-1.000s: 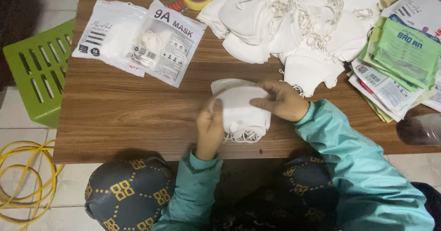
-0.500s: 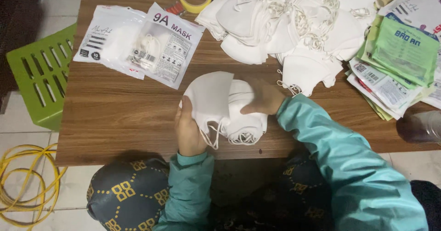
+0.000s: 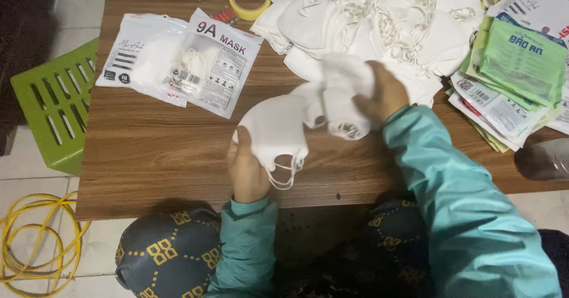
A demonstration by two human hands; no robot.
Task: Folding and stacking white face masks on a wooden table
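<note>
Just in front of the heap of loose masks (image 3: pixel 379 19) on the wooden table (image 3: pixel 148 150), the left hand (image 3: pixel 246 170) pinches a white mask (image 3: pixel 274 129) while the right hand (image 3: pixel 382 90) clutches several more (image 3: pixel 341 93), apparently gathering a stack that needs squaring up.

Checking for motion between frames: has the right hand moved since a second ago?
Yes. The right hand has gone up the wooden table, away from its near edge, towards the pile of white masks, carrying a bunch of masks.
</note>
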